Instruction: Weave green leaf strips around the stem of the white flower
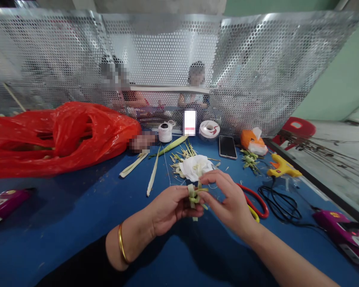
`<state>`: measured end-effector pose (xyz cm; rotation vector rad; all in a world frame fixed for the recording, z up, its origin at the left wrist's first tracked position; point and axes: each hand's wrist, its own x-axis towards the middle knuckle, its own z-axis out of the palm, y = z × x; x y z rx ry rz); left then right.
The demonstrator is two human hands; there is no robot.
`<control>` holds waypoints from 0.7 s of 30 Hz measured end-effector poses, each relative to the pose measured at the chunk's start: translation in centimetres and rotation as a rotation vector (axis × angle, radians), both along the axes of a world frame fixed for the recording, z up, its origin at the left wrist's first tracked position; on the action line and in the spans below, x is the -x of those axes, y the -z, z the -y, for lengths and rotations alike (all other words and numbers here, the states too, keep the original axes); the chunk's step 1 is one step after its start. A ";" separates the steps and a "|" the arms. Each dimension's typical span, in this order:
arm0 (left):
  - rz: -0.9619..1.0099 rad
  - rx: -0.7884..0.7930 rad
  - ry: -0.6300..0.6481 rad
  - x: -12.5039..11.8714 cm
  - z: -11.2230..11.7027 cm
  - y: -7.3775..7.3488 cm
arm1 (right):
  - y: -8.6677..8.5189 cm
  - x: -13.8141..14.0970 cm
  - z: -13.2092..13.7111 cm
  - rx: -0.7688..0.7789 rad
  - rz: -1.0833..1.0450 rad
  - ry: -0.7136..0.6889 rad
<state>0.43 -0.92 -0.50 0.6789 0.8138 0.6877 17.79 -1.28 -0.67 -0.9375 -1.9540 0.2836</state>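
Between my hands is a small piece of interlaced pale green leaf strips [192,194]. My left hand [169,209], with a gold bangle at the wrist, closes its thumb and fingers around the piece from the left. From the right, my right hand [231,199] pinches a strip at the upper edge of the piece; part of the grip is hidden by the fingers. Just beyond lies a crumpled white tissue [193,168] among cut leaf scraps [176,163]. Several long husk-like leaves [153,175] rest farther left on the blue table [104,211].
Behind stand a white thread spool [165,133], a ribbon roll [209,130] and a phone [227,146]. Red-handled scissors [261,203], a yellow glue gun [283,166] and its black cord [283,205] lie right. A red plastic bag [56,139] fills the left; a perforated metal screen [167,52] closes the back.
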 end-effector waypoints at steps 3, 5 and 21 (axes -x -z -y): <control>-0.001 -0.002 -0.006 0.1 -0.1 -0.2 | 0.0 -0.4 -0.5 0.136 -0.117 -0.062; -0.007 0.000 0.010 0.1 0.0 -0.2 | 0.2 -0.4 -0.6 0.183 -0.157 -0.084; -0.052 -0.020 0.079 -0.1 0.0 0.0 | 0.9 0.7 0.0 0.371 -0.209 0.060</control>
